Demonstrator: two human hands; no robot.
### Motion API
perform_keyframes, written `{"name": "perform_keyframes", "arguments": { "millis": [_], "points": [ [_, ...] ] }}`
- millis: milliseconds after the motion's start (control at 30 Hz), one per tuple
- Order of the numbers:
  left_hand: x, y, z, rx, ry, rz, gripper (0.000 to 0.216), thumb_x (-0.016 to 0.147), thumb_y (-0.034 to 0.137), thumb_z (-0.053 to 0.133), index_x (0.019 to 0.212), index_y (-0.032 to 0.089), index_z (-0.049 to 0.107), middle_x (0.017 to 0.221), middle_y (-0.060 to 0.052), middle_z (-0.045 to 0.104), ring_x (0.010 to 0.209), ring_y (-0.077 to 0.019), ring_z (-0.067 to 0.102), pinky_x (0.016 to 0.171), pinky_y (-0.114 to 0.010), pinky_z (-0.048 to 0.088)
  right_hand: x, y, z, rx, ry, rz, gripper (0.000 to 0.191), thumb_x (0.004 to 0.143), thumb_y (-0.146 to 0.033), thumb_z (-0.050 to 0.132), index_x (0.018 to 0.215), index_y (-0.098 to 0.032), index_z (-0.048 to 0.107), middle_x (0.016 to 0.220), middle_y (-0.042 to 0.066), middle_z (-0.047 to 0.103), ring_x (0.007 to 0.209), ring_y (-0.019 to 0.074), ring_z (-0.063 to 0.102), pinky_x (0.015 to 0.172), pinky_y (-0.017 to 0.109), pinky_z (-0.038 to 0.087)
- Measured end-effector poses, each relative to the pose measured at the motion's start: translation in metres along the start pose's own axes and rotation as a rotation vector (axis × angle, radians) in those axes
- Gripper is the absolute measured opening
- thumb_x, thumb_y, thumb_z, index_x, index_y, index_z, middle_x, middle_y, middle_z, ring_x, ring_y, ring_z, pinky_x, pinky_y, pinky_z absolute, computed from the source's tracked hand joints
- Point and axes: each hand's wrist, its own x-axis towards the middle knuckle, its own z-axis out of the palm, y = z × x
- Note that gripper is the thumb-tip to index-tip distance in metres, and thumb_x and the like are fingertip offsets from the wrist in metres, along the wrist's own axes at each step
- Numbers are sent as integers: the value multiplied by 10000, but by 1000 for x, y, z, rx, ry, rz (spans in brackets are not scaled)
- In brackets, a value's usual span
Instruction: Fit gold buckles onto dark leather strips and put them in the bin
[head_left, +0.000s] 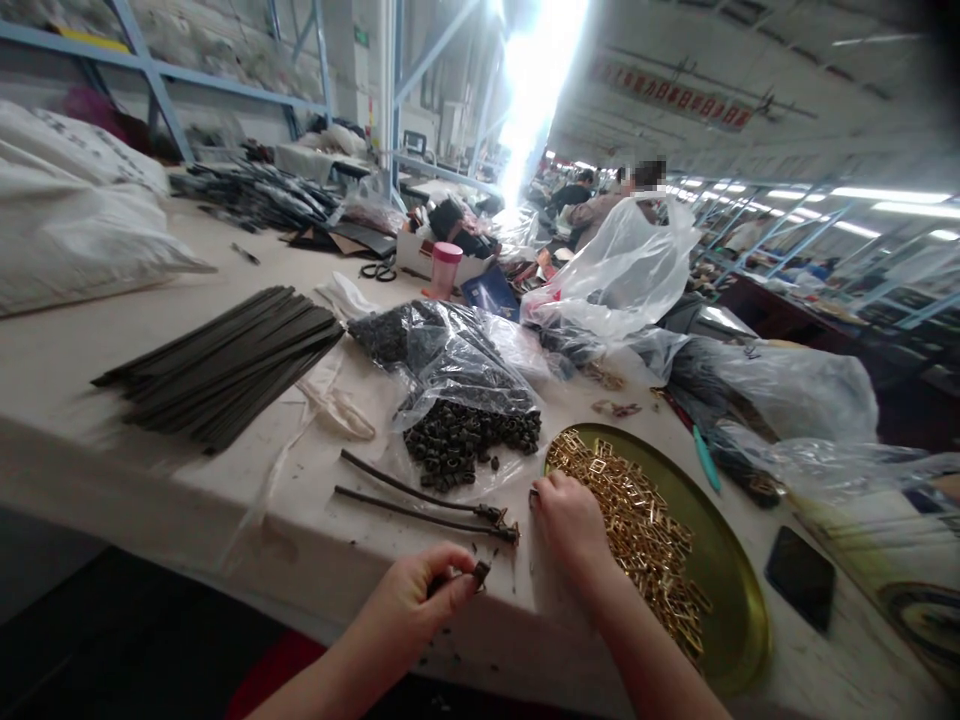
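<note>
Two dark strips [420, 512] lie just beyond the left hand [439, 590], closed in a pinch on a dark piece [481, 571] near the table [67, 350] edge, so a slack grip could drop it; right hand [573, 518] curled beside gold buckles [649, 530], can't tell if holding anything.

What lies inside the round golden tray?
Golden frames are heaped in the tray. The right hand and forearm cover part of its left side; the surface beneath the heap is hidden.
</note>
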Motion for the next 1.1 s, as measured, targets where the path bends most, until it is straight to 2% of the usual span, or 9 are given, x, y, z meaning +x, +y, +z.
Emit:
{"name": "perform_keyframes", "arguments": {
  "millis": [133,267,367,467,567,700,867,967,1100],
  "points": [
    [-4,6,-1,18,-17,-28,313,753,448,514,825,150,575,567,68,359,521,-81,295,482,-196,226,16,9,12,29,-23,-8,175,740,-56,459,658,-133,593,735,117,580,741,222,534,690,323,368],
    [-11,18,-7,118,52,3,323,751,454,505,825,150,585,558,69,361,519,-87,309,486,-199,237,1,-3,-1,201,-28,-65,187,825,-185,425,805,-152,608,822,86,606,774,186,554,718,293,406],
    [-18,33,-7,212,109,61,291,768,424,495,823,158,596,558,66,403,519,-89,347,496,-194,265,-27,-27,-20,519,-139,-93,267,870,-325,376,886,-162,587,721,29,600,659,136,554,612,238,435],
    [-28,44,1,272,95,142,260,776,385,494,813,158,616,592,51,488,556,-97,420,527,-187,305,-58,-55,-31,986,-275,-7,302,823,-428,445,837,-153,570,616,-11,542,548,105,496,523,217,401],
    [-44,42,10,330,34,210,272,794,374,468,801,162,638,660,27,579,619,-113,493,573,-185,344,-89,-76,-25,1153,-277,123,333,770,-492,483,784,-162,527,540,-47,466,463,82,417,459,207,346],
    [-67,19,11,423,60,166,244,776,338,478,787,152,635,663,12,611,614,-126,515,586,-196,366,-133,-80,13,1223,-371,278,360,776,-517,396,835,-174,485,658,-6,537,505,98,487,463,219,384],
    [-84,-7,5,426,64,111,263,780,374,472,834,163,621,704,11,622,639,-132,525,624,-208,380,-178,-56,66,1091,-468,336,348,741,-440,431,895,-155,556,806,59,622,673,157,579,577,273,443],
    [-86,-9,7,418,53,105,280,780,400,474,846,168,615,705,14,616,637,-130,520,623,-210,381,-190,-48,72,968,-473,270,318,770,-333,393,956,-151,576,876,71,640,767,179,591,679,306,455],
    [-87,-4,10,408,44,127,286,785,408,473,836,159,604,689,17,600,625,-124,508,605,-207,376,-198,-56,59,802,-498,57,268,711,-191,488,937,-186,631,954,54,657,915,200,575,847,312,402]
  ]
}}
